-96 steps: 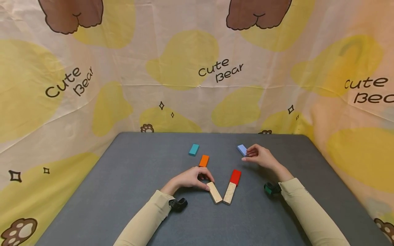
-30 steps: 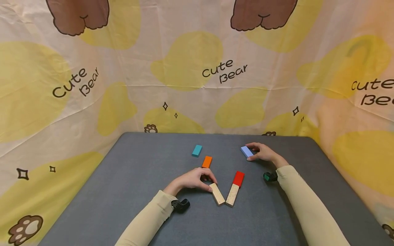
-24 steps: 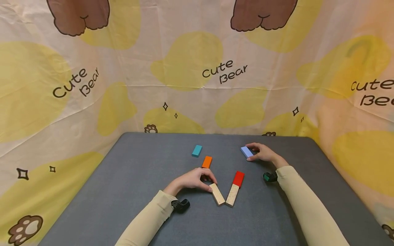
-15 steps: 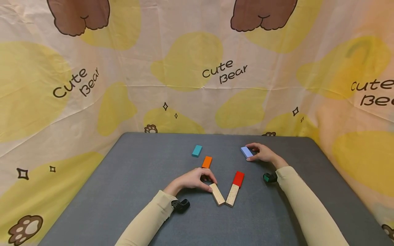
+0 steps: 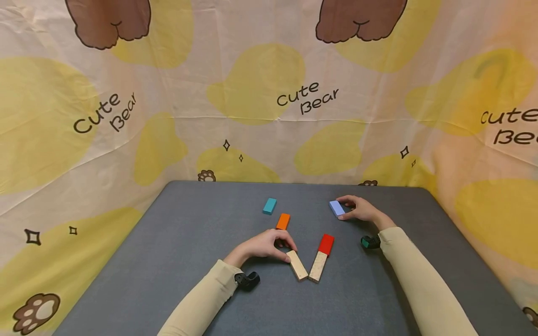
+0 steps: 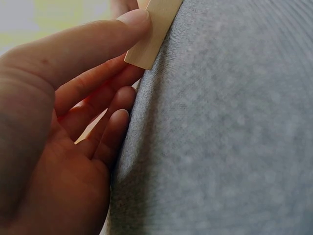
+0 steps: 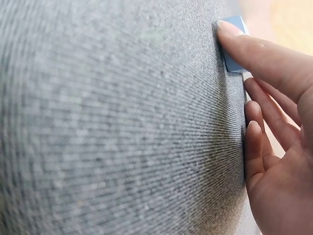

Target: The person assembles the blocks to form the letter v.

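Observation:
My left hand [image 5: 265,243] pinches the far end of a plain wooden block [image 5: 297,267]; in the left wrist view the thumb presses flat on the side of this wooden block [image 6: 155,36]. Farther back on the right, my right hand [image 5: 359,209] holds a light blue block [image 5: 336,208] between thumb and fingers. The right wrist view has the thumb against the blue block [image 7: 235,61], low at the grey cloth. A second wooden block [image 5: 317,267] lies beside the first, their near ends close together in a V. A red block [image 5: 326,244] continues from its far end.
An orange block [image 5: 283,221] lies just behind my left hand, partly covered by it. Beyond that is a teal block [image 5: 270,206]. The grey table [image 5: 189,210] ends at a printed cloth backdrop [image 5: 252,93]. Each wrist wears a dark band.
My right hand has gone from beside the light blue block, thumb apart from it, to gripping it. My left hand keeps its pinch on the wooden block. The head view has shifted slightly.

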A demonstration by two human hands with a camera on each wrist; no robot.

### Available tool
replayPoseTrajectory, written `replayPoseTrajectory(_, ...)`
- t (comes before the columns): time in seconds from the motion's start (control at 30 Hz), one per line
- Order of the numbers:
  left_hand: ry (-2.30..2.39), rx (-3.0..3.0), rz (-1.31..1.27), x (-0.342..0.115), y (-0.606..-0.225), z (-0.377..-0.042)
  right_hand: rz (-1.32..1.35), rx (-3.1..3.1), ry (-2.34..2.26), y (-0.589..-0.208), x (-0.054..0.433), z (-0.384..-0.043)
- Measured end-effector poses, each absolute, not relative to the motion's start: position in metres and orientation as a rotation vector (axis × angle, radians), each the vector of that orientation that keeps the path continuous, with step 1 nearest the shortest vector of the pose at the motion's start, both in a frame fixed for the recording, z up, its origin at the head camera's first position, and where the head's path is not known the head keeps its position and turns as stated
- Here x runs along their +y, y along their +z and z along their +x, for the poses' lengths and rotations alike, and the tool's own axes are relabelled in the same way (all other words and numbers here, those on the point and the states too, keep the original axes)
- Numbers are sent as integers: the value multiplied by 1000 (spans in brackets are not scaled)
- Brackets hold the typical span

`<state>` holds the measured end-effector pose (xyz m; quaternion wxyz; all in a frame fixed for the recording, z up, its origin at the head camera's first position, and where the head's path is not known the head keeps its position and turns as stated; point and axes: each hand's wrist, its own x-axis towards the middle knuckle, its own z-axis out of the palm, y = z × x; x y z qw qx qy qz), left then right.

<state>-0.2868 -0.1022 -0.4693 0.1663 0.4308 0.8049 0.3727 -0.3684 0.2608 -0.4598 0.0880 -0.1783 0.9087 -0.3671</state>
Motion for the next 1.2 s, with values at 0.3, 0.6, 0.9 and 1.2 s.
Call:
replayPoseTrajectory(0.3,1055,2292,1205,-102,-470,-288,-505,2729,-1127,-462,260,-368)
replayPoseTrajectory(0.6,1055,2291,1216,-103,-470,-287,-446,2774,-1160,-461,256,-362)
replayPoseTrajectory(0.9,1055,2294,1210,-102,-471,-288,-420,2806,-1177,-459,256,-357)
replayPoseTrajectory(1.2,1053,2297,1209,-102,-471,-288,-400,2826,-1200,-456,256,-351)
